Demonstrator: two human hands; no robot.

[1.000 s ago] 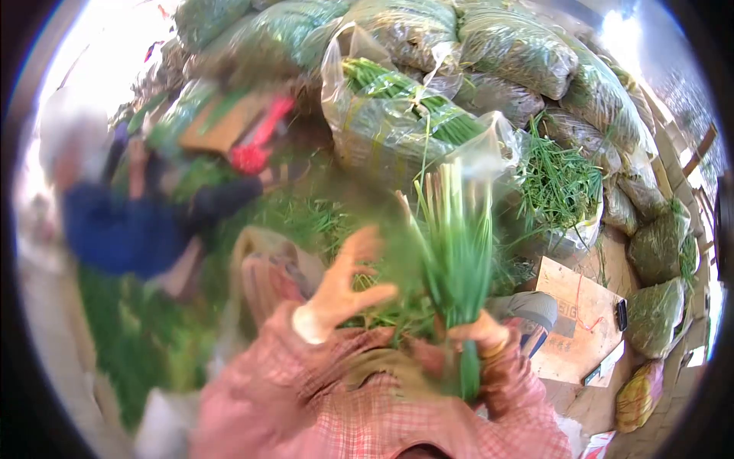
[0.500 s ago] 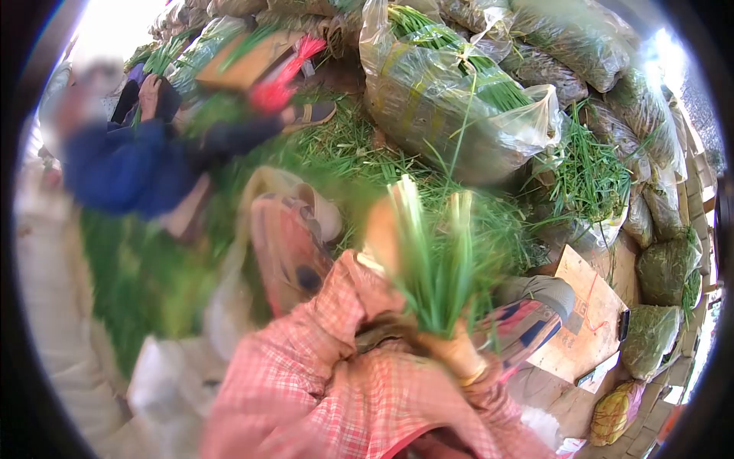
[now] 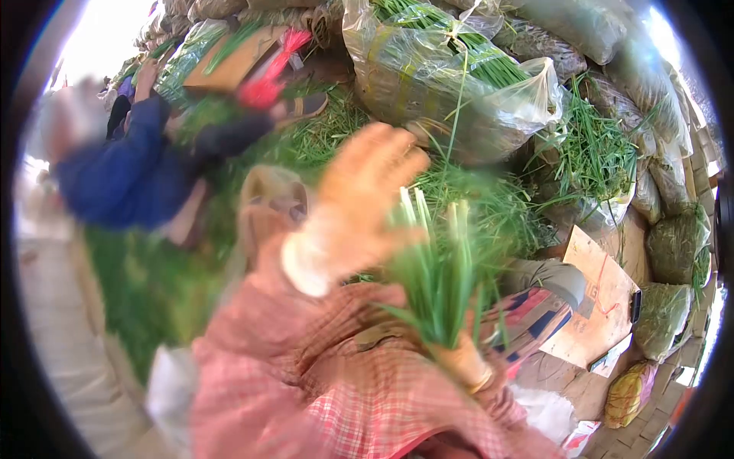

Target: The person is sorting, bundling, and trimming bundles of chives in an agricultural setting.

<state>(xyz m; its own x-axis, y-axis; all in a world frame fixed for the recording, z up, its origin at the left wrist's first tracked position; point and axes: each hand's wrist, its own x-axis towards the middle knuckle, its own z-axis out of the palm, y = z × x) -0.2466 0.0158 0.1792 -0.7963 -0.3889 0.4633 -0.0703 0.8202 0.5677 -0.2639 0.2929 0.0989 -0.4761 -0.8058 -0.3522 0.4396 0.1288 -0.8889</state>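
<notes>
Ahead, we see a bulging plastic bag [image 3: 405,84], with a cardboard sheet [image 3: 575,336] nearer, at right. Before us, a bundle of green stalks [image 3: 438,294] points pale ends up; our blurred left hand [image 3: 359,203] is raised beside it, thumb apart from fingers, while our right hand [image 3: 463,362] clamps its fingers round the lower part.

The left hand [image 3: 355,206] is blurred. The green bundle [image 3: 437,294] is also blurred, and its lower end cannot be seen at the right hand [image 3: 462,363]. The upper edge cuts off the clear plastic bag [image 3: 394,73], the lower edge the checked shirt [image 3: 375,398].
</notes>
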